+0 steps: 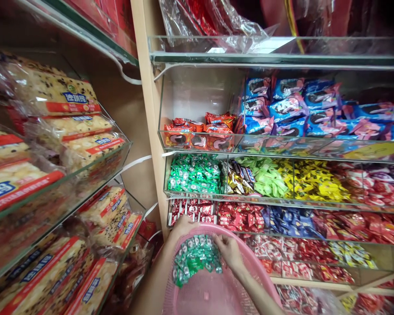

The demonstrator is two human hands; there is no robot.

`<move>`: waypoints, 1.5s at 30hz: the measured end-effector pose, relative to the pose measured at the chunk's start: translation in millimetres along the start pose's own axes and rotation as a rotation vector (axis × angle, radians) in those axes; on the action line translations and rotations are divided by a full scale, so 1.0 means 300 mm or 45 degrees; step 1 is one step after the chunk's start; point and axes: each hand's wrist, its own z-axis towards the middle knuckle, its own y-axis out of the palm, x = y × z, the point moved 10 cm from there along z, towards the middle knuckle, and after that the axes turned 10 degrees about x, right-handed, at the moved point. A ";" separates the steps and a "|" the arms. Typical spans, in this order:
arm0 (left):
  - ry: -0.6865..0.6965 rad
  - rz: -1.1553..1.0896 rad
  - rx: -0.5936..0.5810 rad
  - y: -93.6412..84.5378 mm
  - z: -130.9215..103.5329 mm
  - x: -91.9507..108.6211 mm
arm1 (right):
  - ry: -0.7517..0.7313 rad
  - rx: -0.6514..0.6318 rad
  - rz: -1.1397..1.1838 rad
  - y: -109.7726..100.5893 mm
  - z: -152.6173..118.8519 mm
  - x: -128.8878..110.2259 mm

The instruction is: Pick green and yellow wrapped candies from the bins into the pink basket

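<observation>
A pink plastic basket (pixel 259 267) with a perforated wall is in front of me at the lower middle, tilted so I look into it. Green-wrapped candies (pixel 197 256) lie heaped against its far side, and the pink bottom shows below them. My left hand (pixel 184 226) is closed at the basket's far left rim, its fingertips partly hidden. Inside the basket, my right hand (pixel 229 250) has its fingers curled together at the right edge of the green candies. More candies in the same green wrappers (pixel 195 175) fill a shelf bin above the basket.
Glass-fronted shelves ahead hold red snack packs (pixel 200 131), blue packs (pixel 289 107), yellow-wrapped candies (pixel 318 179) and red-and-white packets (pixel 192 211). Sloping glass shelves on the left carry large packaged pastries (pixel 72 96). A wooden post (pixel 149 109) separates the two sides.
</observation>
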 end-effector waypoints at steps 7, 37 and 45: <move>-0.072 -0.189 -0.014 0.014 0.000 -0.031 | -0.555 0.023 -0.143 -0.049 -0.002 -0.434; -0.004 -0.087 -0.025 0.013 0.017 -0.028 | -1.204 0.044 -1.118 0.066 0.292 -0.861; -0.008 -0.079 -0.007 0.010 0.020 -0.034 | -0.932 0.191 -0.309 -0.057 0.318 -0.870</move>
